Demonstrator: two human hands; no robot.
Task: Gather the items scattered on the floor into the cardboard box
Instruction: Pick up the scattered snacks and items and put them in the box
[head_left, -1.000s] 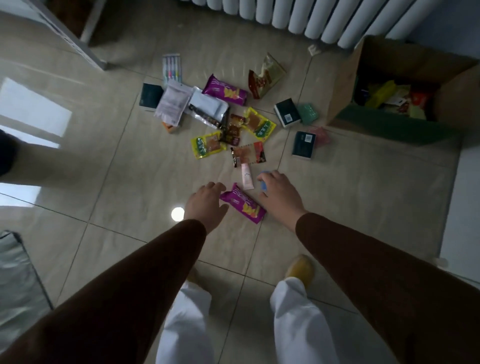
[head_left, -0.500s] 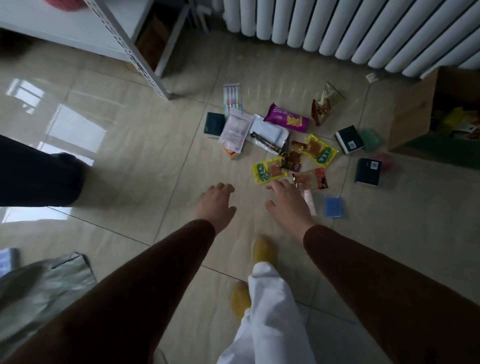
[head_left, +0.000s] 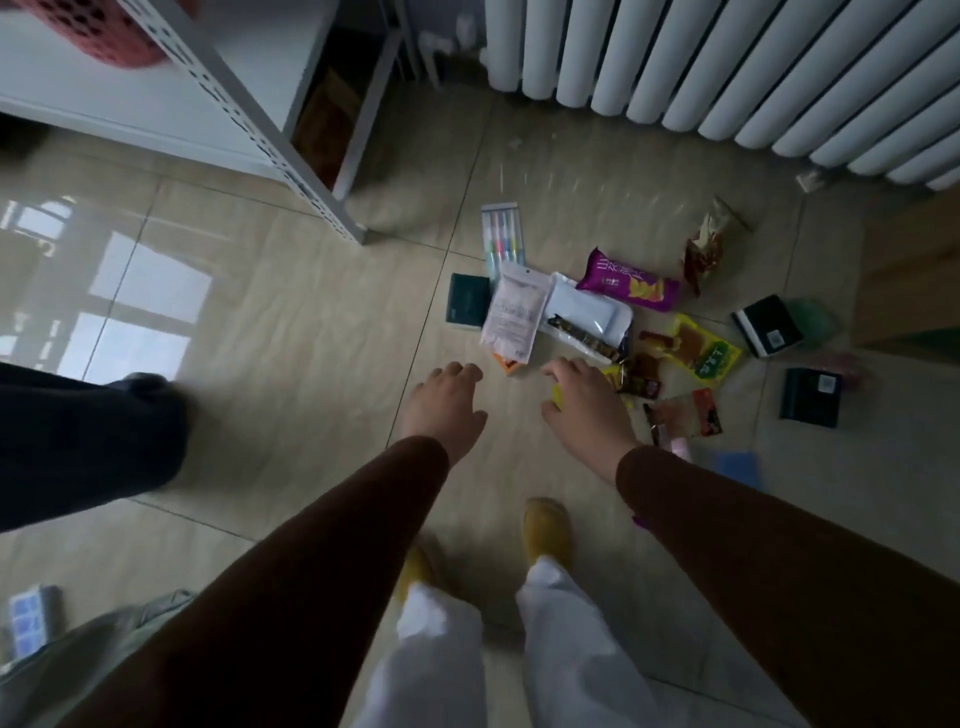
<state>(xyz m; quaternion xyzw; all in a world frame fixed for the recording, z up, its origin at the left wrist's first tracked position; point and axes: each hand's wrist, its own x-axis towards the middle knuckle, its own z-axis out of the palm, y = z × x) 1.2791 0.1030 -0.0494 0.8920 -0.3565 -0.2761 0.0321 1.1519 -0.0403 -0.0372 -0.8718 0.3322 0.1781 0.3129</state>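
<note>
Scattered items lie on the tiled floor ahead: a pen pack (head_left: 501, 234), a pink-white pouch (head_left: 514, 317), a white pouch (head_left: 587, 312), a purple snack packet (head_left: 628, 283), a yellow-green snack packet (head_left: 701, 348), dark boxes (head_left: 769, 325) and a blue card (head_left: 737, 465). Only a corner of the cardboard box (head_left: 909, 291) shows at the right edge. My left hand (head_left: 444, 410) hovers empty over bare tile, fingers relaxed. My right hand (head_left: 587, 410) reaches over a small yellow packet (head_left: 557, 401), fingers extended, at the near edge of the pile.
A white metal shelf (head_left: 260, 130) stands at the back left, its leg near the pens. A radiator (head_left: 727, 67) lines the back wall. Another person's dark leg (head_left: 78, 441) is at the left. A grey bag (head_left: 104, 649) lies bottom left. My yellow slipper (head_left: 545, 530) is below the hands.
The view has swung left, pushing the cardboard box to the right edge. Both hands moved forward from the near purple packet to the pile; the right hand now covers the yellow packet.
</note>
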